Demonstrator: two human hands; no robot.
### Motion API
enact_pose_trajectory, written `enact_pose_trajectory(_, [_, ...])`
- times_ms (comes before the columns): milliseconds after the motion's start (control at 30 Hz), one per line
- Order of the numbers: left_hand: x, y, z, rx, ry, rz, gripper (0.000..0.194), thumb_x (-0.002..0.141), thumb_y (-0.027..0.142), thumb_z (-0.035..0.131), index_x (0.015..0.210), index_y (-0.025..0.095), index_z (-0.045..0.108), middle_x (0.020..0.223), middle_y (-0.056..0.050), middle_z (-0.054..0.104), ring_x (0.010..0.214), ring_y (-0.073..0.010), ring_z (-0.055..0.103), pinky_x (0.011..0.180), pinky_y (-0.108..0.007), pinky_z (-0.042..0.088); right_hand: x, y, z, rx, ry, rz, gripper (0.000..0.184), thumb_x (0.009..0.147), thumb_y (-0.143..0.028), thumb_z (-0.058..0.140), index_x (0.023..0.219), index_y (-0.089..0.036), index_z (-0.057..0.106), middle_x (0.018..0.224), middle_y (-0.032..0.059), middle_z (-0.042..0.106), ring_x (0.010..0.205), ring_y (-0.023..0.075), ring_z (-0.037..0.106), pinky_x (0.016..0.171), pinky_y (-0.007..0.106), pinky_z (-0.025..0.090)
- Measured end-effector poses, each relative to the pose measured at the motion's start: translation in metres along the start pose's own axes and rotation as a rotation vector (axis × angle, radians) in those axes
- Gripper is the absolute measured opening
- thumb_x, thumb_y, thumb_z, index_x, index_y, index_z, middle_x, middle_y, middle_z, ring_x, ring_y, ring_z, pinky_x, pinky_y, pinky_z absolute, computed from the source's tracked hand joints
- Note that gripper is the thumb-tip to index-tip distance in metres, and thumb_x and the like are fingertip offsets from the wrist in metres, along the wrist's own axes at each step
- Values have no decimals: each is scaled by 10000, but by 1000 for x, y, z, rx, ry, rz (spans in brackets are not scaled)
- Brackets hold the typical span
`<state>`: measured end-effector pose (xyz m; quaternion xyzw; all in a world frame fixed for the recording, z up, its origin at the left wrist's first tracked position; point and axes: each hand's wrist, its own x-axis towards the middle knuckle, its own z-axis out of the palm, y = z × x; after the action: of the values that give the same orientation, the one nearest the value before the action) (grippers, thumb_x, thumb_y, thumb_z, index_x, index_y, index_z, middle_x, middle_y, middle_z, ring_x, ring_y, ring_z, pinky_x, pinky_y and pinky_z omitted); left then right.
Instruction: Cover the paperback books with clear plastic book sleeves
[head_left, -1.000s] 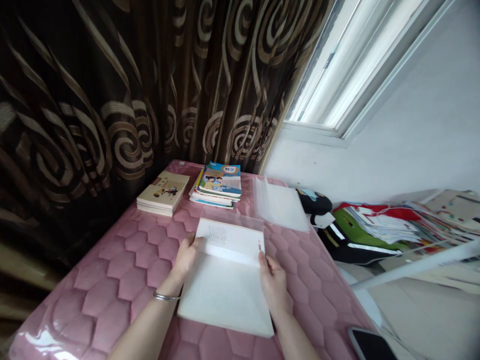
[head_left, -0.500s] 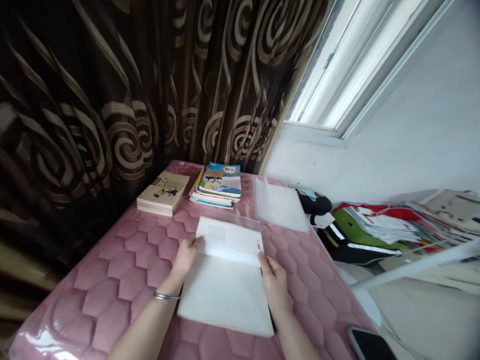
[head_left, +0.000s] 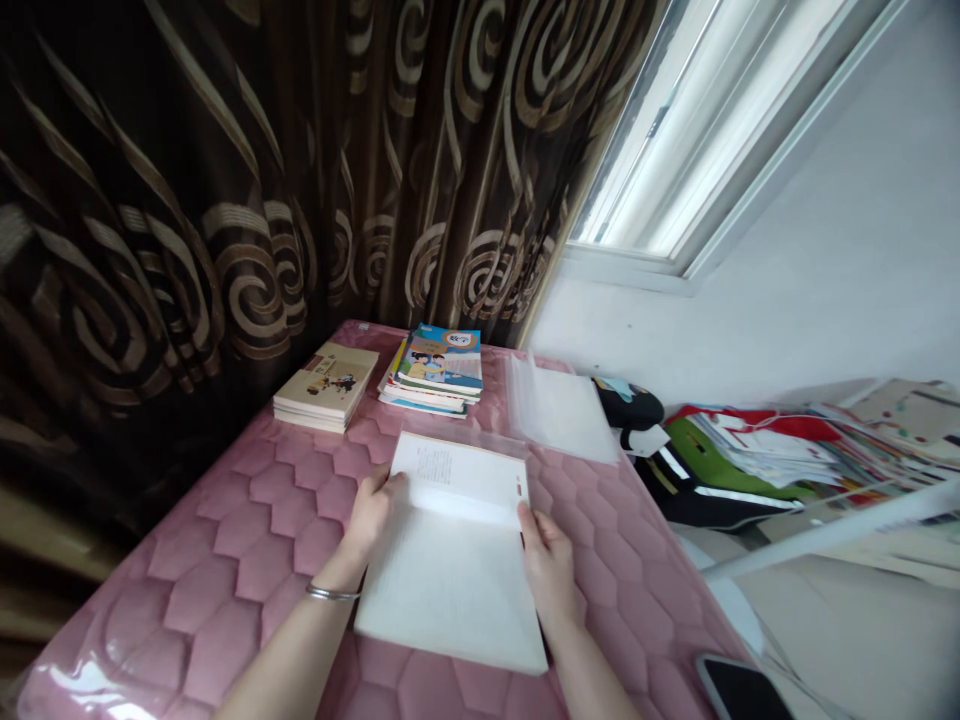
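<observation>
An open book (head_left: 454,585) lies before me, its near pages pale and its far leaf (head_left: 469,480) bearing a small block of print and a red mark. A strip of clear plastic shows past its far edge. My left hand (head_left: 376,505) grips the book's left side near the fold, thumb on top and fingers underneath. On the opposite side my right hand (head_left: 546,550) holds the edge the same way. A metal bangle (head_left: 332,594) circles my left wrist.
Beyond the book sit a stack of beige books (head_left: 326,385) and a stack of colourful textbooks (head_left: 439,365). Clear plastic covers (head_left: 562,410) lie at the back right. A phone (head_left: 742,690) is at the lower right. Bags and papers (head_left: 757,450) crowd the right side beside the pink padded surface (head_left: 255,540).
Almost nothing differs. The far leaf and the clear plastic beyond it have shifted very slightly; both hands keep their hold on the book.
</observation>
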<state>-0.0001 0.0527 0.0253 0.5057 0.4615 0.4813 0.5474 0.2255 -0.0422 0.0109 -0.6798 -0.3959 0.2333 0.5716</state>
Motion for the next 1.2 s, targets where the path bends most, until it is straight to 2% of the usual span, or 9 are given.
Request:
enact_pose_trajectory(167, [1,-3,-2,69,25,5,360,700,488,594,784,142,649,727,-49,694,749,-235,626,708,-307,455,-1,-2,-2,92,-44,33,505,757,-665,596,757,-168,680,708,60,670,683,221,584,610,284,461])
enact_pose_trajectory(433, [0,-4,-2,147,52,29,380,709,529,599,744,152,628,672,-27,659,680,-211,593,635,-288,427,1,3,-1,16,-27,-2,510,769,-674,583,681,-174,634,654,49,636,636,198,544,576,275,436])
enact_pose_trajectory(600, [-1,1,0,47,28,19,410,694,522,617,821,136,675,765,-72,715,787,-254,645,742,-328,473,2,4,0,-37,-15,-21,553,766,-721,544,662,-183,621,626,39,626,623,195,537,565,272,427])
enact_pose_trajectory(733, [-1,3,0,4,-4,-2,396,667,460,632,874,127,689,811,-87,733,806,-264,657,743,-328,475,1,2,0,46,-11,35,542,761,-694,575,778,-164,685,690,48,674,650,206,578,592,279,451])
enact_pose_trajectory(867, [1,1,-1,38,-14,13,372,663,456,617,851,139,666,796,-63,719,767,-238,636,714,-307,458,0,1,0,99,-9,57,521,762,-649,611,868,-149,711,742,62,699,680,215,599,614,285,467])
enact_pose_trajectory(1033, [1,-1,0,96,21,35,347,657,492,609,781,168,609,661,0,628,643,-177,546,612,-266,398,3,2,1,68,3,35,526,739,-664,617,809,-150,702,733,73,690,700,227,597,605,286,466])
enact_pose_trajectory(1200, [1,-5,0,193,75,60,312,684,507,580,695,203,512,573,54,481,586,-132,445,562,-244,322,6,-1,2,-5,34,34,557,709,-725,590,697,-172,648,638,47,636,624,201,547,560,277,435])
